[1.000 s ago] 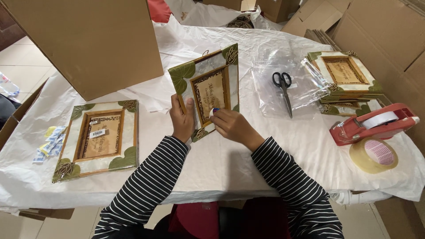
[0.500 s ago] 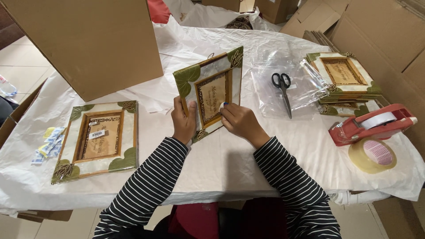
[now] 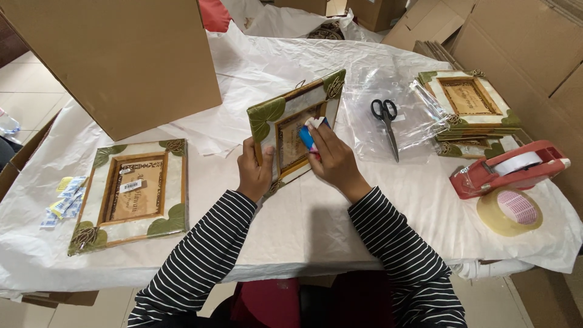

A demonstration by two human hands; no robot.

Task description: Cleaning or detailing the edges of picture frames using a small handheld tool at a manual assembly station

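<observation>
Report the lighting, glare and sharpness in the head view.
Head view: even, soft overhead light; faint shadows under the hands. Mild glare on the clear plastic bag beneath the scissors. The held frame is sharp, the table edges bow slightly from the wide lens.

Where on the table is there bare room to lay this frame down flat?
Bare sheet lies between the flat frame at left and the left hand, and along the near edge before the tape dispenser. The right side is crowded: scissors, stacked frames, tape roll.
</observation>
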